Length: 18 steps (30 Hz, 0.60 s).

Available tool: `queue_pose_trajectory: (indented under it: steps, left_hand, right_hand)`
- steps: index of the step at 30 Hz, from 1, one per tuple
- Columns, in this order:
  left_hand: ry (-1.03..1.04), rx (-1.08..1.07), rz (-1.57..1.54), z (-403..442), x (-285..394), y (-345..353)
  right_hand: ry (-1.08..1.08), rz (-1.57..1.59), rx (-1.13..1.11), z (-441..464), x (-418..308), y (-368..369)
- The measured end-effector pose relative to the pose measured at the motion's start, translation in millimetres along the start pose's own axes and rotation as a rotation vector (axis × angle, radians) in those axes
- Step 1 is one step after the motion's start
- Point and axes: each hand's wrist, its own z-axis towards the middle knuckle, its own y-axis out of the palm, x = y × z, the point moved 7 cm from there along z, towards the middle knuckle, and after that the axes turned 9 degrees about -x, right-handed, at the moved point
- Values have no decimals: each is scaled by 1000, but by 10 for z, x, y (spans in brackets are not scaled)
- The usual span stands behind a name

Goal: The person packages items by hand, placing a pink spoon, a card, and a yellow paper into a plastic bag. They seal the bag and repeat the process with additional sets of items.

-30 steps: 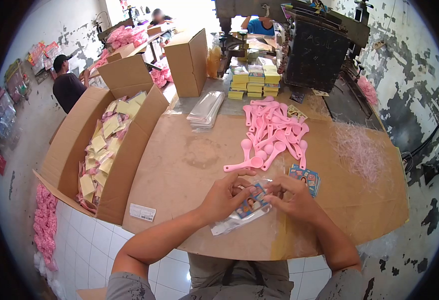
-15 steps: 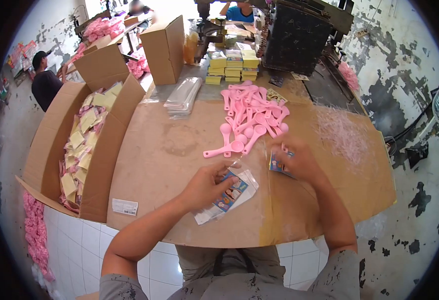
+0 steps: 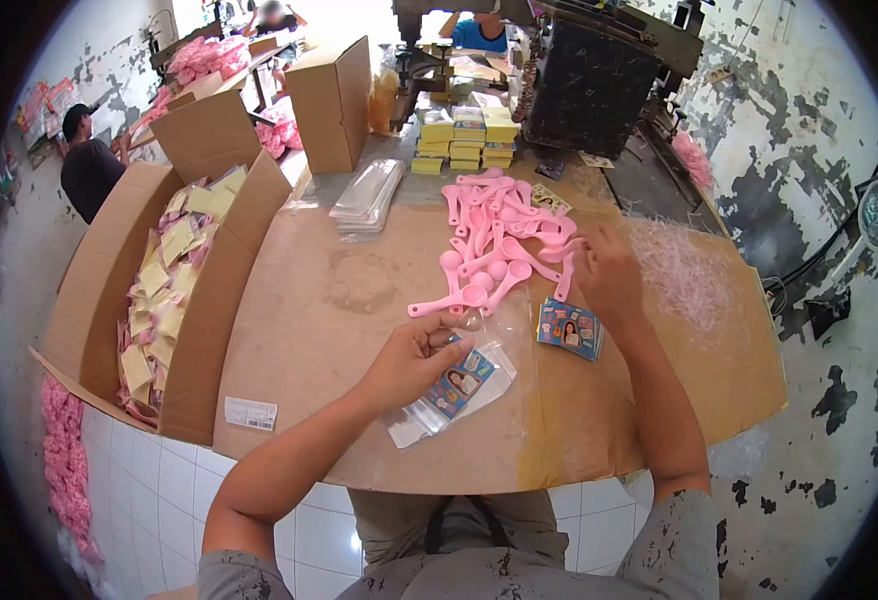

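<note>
My left hand (image 3: 417,362) is closed on a clear plastic bag (image 3: 487,392) near the table's front, with a blue picture card (image 3: 454,388) in or on it. To the right, my right hand (image 3: 607,268) pinches the handle of a pink spoon (image 3: 556,252) at the right side of the heap of pink spoons (image 3: 479,228). A stack of blue picture cards (image 3: 567,330) lies just below my right hand. Clear bags (image 3: 369,196) lie in a pile left of the spoons.
An open carton (image 3: 199,330) with yellow-and-pink packets stands at left. Behind are a tall box (image 3: 325,105), yellow card stacks (image 3: 467,130) and a black machine (image 3: 589,85). Pink shreds (image 3: 684,275) lie at right. A person (image 3: 91,165) and others are farther back.
My right hand has left the bag, passed over the card stack and moved up to the spoons, taking hold of one. My left hand stays on the bag. The camera view has shifted.
</note>
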Motion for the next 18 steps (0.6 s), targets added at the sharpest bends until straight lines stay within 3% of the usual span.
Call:
queue_pose_trajectory:
  steps: [1, 4, 7, 10, 13, 18]
  left_hand:
    - [7, 12, -21, -5, 40, 5]
    - [45, 29, -41, -8, 74, 30]
    - [57, 35, -15, -11, 75, 45]
    - [68, 49, 12, -4, 60, 61]
    - [71, 41, 44, -7, 76, 83]
    - [-16, -13, 97, -23, -17, 114]
  right_hand:
    - [-9, 41, 35, -23, -97, -162]
    - [132, 372, -242, -184, -258, -225]
    - [160, 828, -289, -354, -351, -109]
    - [223, 965, -250, -389, -389, -120]
    - [87, 837, -312, -402, -422, 1]
    - [99, 800, -445, -444, -615, 84]
